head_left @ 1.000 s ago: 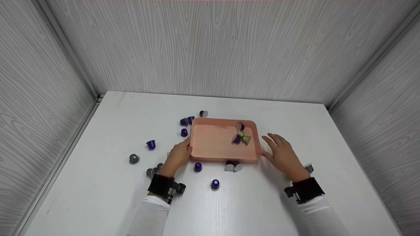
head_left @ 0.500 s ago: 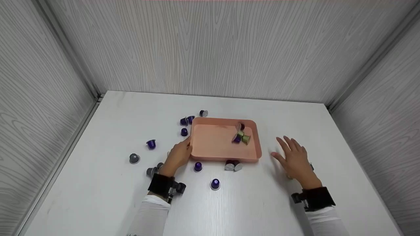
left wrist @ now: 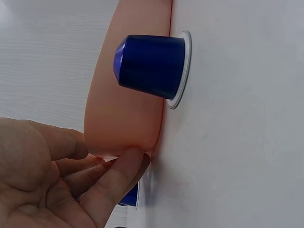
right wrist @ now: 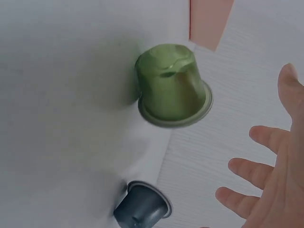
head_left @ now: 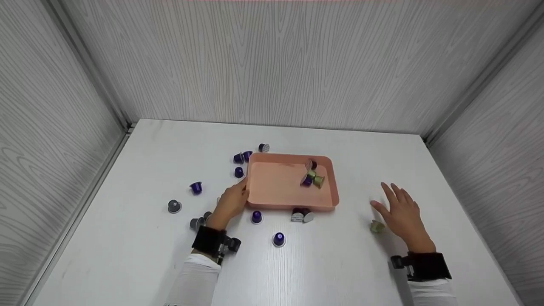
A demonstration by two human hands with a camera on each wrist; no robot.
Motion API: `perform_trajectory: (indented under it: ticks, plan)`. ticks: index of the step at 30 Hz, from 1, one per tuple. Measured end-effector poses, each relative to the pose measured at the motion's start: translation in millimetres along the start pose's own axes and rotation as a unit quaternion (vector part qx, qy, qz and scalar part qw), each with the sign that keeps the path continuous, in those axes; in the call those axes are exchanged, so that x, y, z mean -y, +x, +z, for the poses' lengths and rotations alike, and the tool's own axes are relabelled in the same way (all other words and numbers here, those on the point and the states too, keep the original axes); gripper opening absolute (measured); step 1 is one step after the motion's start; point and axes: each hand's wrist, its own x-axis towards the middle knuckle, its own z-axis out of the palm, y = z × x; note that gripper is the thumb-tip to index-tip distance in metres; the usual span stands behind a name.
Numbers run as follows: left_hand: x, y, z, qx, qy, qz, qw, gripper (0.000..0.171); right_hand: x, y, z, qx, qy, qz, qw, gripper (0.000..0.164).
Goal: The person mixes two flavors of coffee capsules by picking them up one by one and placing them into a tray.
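Note:
My left hand grips the left wall of a pink tray; in the left wrist view its thumb and fingers bend in at the tray's corner. Inside the tray, at the right, lie purple and green coffee capsules. A blue-purple capsule stands right beside the tray wall. My right hand, fingers spread and holding nothing, hovers over the table right of the tray. Near its thumb sits a dented green capsule; a dark grey capsule lies farther along in the right wrist view.
Several purple capsules and grey capsules lie scattered to the left on the white table. Two lidded-side-out capsules lean at the tray's front edge. A wood-grain panel closes off the back.
My right hand has moved away from the tray's right edge, rightward and toward me, bringing the green capsule into view. The left hand and the tray have stayed where they were.

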Motion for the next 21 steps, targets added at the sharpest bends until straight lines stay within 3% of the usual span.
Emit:
perform_trajectory:
  ticks: [12,21]
  plan:
    - [1.8,0.3,1.3,-0.007,-0.003,0.009,0.9999,0.051,-25,-10,-12,0.086,0.044,0.074,0.993,0.088]
    - [2.1,0.3,2.8,-0.016,0.002,0.019,0.9997,0.051,-35,-9,-16,0.101,0.053,0.087,0.990,0.094]
